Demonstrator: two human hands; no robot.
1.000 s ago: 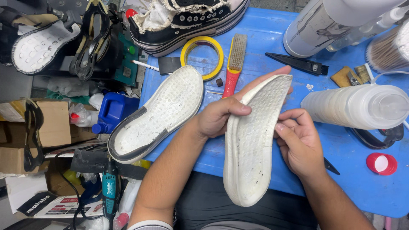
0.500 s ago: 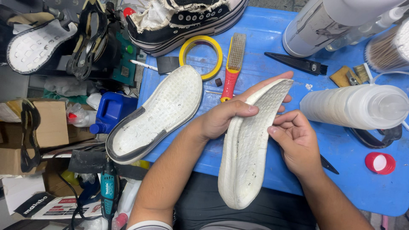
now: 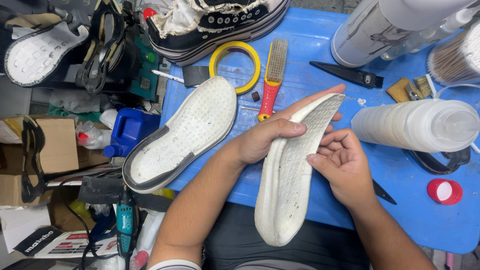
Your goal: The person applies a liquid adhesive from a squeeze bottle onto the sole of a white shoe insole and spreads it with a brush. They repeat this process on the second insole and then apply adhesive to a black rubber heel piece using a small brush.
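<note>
Sole point(image 3: 292, 180) sits upright on edge over the blue table point(image 3: 430, 210), right of another sole point(image 3: 185, 135). Left hand point(image 3: 262, 140) grasps its side, thumb across; right hand point(image 3: 342, 167) cups the other side, fingers curled.

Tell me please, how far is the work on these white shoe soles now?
Done, by the look of it: both soles are off the shoe; one white sole lies on the blue table beside the black sneaker. In hand: the left hand and right hand hold the second sole, bent slightly. Left: neither sole is joined to the sneaker; the brush and tape roll lie untouched.
</note>
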